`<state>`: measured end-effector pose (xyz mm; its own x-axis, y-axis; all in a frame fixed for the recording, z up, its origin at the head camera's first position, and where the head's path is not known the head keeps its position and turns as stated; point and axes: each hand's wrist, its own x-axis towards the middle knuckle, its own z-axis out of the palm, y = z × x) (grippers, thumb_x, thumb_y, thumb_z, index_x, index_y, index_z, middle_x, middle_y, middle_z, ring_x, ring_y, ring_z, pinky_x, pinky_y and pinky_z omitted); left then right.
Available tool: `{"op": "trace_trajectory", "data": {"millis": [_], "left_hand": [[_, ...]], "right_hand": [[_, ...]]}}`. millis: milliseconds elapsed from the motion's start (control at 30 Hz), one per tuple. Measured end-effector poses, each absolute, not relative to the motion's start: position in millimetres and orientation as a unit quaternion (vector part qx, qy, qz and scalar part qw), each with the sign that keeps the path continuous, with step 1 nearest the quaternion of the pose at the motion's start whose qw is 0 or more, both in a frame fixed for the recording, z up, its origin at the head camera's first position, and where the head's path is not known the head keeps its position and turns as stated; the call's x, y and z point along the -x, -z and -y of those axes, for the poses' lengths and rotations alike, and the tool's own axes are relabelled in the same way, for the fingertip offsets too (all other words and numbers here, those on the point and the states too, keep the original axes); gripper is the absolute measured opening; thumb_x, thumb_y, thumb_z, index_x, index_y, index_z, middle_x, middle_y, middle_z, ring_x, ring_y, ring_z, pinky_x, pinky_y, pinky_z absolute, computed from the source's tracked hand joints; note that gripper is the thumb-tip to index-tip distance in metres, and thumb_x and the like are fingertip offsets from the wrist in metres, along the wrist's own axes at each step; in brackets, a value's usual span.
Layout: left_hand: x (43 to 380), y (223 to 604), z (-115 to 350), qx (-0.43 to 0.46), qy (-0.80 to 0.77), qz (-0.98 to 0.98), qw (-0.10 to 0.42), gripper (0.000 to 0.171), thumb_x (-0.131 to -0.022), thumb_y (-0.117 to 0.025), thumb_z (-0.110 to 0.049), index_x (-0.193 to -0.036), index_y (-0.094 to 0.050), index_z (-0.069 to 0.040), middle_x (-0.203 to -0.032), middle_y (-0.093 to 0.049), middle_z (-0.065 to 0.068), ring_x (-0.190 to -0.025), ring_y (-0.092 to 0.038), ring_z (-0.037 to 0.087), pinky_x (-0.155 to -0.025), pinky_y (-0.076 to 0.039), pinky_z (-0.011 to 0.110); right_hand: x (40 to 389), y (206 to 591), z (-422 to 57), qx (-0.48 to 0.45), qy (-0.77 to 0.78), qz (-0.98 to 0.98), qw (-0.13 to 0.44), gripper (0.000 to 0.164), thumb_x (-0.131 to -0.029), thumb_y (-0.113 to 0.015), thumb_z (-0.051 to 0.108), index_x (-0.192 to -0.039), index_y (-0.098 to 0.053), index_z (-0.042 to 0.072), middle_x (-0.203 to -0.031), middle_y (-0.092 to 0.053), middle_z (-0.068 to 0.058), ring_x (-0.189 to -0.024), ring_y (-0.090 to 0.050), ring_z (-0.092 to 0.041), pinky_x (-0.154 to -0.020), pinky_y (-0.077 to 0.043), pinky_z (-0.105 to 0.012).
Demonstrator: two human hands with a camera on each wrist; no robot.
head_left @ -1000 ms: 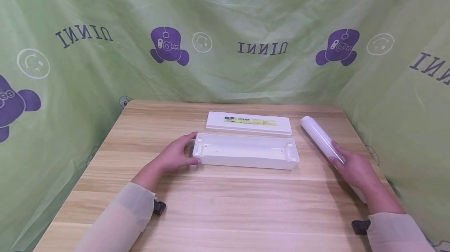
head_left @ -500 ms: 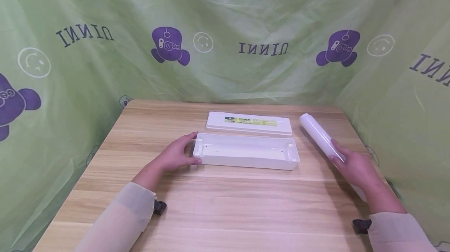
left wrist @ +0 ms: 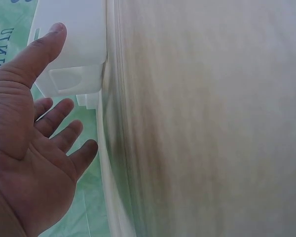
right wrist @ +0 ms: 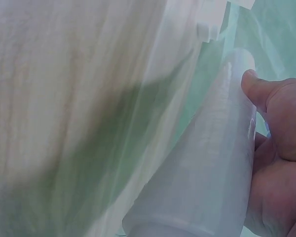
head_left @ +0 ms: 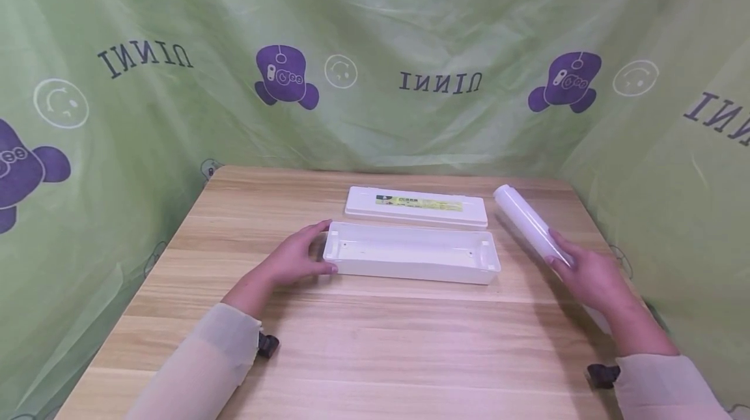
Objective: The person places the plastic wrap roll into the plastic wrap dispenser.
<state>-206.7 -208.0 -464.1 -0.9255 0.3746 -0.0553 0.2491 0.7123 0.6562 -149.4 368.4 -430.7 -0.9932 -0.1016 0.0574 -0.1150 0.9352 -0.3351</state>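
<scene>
White and glossy, the roll (head_left: 532,224) lay to the right of the open box (head_left: 410,270), gripped along its nearer half by the right hand (head_left: 594,280). It was probably stiff, fairly light and slippery, best held close to mid-length. The left hand (head_left: 293,257) held the box's left end between thumb and fingers. Since one second earlier, the roll's far end had shifted slightly towards the box.
</scene>
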Motion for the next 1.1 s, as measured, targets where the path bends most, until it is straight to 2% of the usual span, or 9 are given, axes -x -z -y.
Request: {"op": "trace_trajectory", "data": {"millis": [433, 700, 900, 1100], "left_hand": [[207.1, 463.3, 207.0, -0.164, -0.342, -0.92, 0.094, 0.115, -0.075, -0.091, -0.052, -0.165, -0.029, -0.015, -0.165, -0.037, 0.011, -0.152, -0.032, 0.036, -0.125, -0.026, 0.055], [207.4, 462.6, 206.8, -0.162, -0.336, -0.923, 0.094, 0.115, -0.075, -0.09, -0.053, -0.165, -0.029, -0.016, -0.165, -0.037, 0.01, -0.152, -0.032, 0.035, -0.125, -0.026, 0.054], [207.9, 463.4, 206.8, -0.161, -0.33, -0.925, 0.096, 0.114, -0.076, -0.09, -0.052, -0.165, -0.029, -0.017, -0.165, -0.036, 0.01, -0.152, -0.032, 0.034, -0.125, -0.026, 0.053], [206.3, 461.4, 207.0, -0.162, -0.328, -0.926, 0.096, 0.114, -0.076, -0.09, -0.053, -0.165, -0.029, -0.016, -0.165, -0.036, 0.012, -0.152, -0.032, 0.036, -0.124, -0.026, 0.055]], "right_hand": [[156.1, 415.3, -356.8, -0.079, -0.176, 0.981, 0.034, 0.065, -0.105, -0.062, 0.034, -0.161, -0.036, 0.014, -0.127, -0.053, -0.048, -0.078, -0.064, -0.045, -0.061, -0.051, -0.057], [159.1, 406.1, -344.1, -0.093, -0.182, 0.978, 0.046, 0.063, -0.105, -0.061, 0.033, -0.161, -0.038, 0.015, -0.125, -0.056, -0.047, -0.071, -0.06, -0.035, -0.054, -0.046, -0.041], [157.5, 400.1, -336.3, -0.093, -0.192, 0.976, 0.031, 0.065, -0.106, -0.06, 0.035, -0.163, -0.033, 0.018, -0.128, -0.054, -0.047, -0.071, -0.059, -0.032, -0.056, -0.046, -0.038], [157.0, 396.3, -330.0, -0.098, -0.198, 0.975, 0.034, 0.064, -0.106, -0.06, 0.035, -0.162, -0.036, 0.017, -0.131, -0.053, -0.045, -0.074, -0.06, -0.034, -0.058, -0.046, -0.039]]}}
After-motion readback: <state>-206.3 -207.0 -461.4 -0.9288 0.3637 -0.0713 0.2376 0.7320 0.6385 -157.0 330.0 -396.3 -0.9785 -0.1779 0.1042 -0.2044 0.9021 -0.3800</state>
